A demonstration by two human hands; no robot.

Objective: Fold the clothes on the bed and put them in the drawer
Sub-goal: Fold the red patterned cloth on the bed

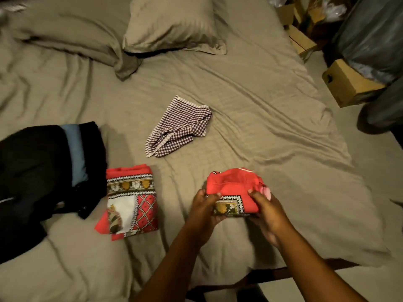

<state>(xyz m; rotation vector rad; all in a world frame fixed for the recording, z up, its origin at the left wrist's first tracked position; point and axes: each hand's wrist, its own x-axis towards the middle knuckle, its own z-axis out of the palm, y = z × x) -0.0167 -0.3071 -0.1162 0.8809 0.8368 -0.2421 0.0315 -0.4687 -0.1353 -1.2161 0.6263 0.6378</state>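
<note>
A small folded red garment (pixel 233 186) with a patterned border lies on the bed near the front edge. My left hand (pixel 206 209) grips its left side with the thumb on top. My right hand (pixel 265 211) grips its right side the same way. To the left lies another folded red patterned cloth (pixel 133 203). A crumpled checked cloth (pixel 176 127) rests unfolded in the middle of the bed. A pile of dark clothes (pixel 39 171) with a blue layer sits at the left edge.
The bed sheet (pixel 272 127) is tan and wrinkled, with two pillows (pixel 172 25) at the head. Cardboard boxes (pixel 346 83) and a dark bag stand on the floor to the right of the bed. No drawer is in view.
</note>
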